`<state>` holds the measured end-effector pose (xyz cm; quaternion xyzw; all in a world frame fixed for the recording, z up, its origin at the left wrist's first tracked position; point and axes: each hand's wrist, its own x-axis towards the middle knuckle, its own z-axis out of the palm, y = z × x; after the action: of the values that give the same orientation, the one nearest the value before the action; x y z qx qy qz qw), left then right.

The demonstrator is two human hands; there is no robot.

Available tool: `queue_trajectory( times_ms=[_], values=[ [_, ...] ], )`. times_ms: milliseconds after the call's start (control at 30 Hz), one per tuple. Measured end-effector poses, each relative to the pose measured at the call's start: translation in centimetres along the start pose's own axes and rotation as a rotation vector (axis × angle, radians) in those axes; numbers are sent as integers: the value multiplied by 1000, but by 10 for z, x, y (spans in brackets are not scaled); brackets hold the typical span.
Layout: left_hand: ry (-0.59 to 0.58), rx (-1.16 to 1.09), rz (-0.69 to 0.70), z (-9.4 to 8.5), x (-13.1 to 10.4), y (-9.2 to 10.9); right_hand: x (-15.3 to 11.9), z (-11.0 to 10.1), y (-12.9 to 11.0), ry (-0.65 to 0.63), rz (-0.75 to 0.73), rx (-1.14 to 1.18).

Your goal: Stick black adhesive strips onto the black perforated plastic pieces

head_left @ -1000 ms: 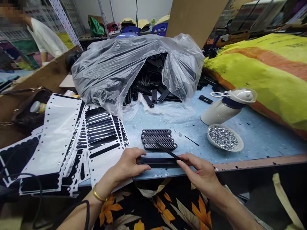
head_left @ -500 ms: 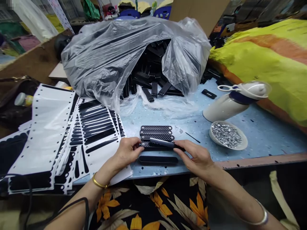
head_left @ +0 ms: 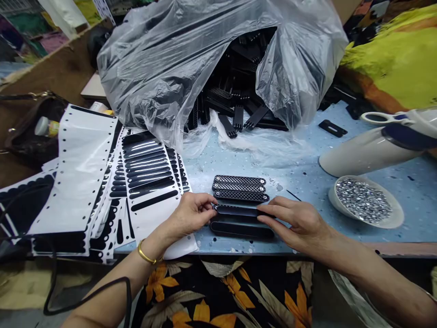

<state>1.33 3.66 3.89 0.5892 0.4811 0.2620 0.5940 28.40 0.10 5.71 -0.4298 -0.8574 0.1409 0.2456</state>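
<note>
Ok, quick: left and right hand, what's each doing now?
Left hand: pinching the left end of the black strip.
Right hand: fingers on the strip's right end.

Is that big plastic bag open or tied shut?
Open: the bag gapes toward the table, with black combs spilling from its mouth.

Three black mesh-patterned plastic bars [head_left: 239, 187] lie in a row near the front edge of the blue speckled table [head_left: 307, 177], with two smooth black bars [head_left: 239, 218] beside them. One white dish of silver studs [head_left: 363, 201], one white jug [head_left: 372, 146] and one clear plastic bag of black combs [head_left: 205, 59] stand farther back.
</note>
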Motion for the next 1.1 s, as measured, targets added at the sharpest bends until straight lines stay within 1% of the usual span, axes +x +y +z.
queue_trajectory(
  times_ms=[67, 167, 400, 533, 700, 833, 1100],
  values=[
    [-3, -2, -9, 0, 0, 1, -1, 0, 0, 7, 10, -8],
    [-4, -28, -35, -2, -1, 3, -2, 1, -2, 56, 4, -15],
    [-13, -72, -63, -3, 0, 3, 3, 6, -8, 131, -51, -27],
    [-16, -75, -71, -3, 0, 3, 4, 6, -10, 122, -73, -43],
    [-43, -58, -50, -4, 1, 2, 5, 8, -9, 111, -53, -52],
    [-43, -73, -52, -4, 1, 2, 4, 9, -9, 98, -49, -85],
    [-40, -96, -74, -4, 1, 5, 7, 8, -10, 87, -105, -136]
  ],
)
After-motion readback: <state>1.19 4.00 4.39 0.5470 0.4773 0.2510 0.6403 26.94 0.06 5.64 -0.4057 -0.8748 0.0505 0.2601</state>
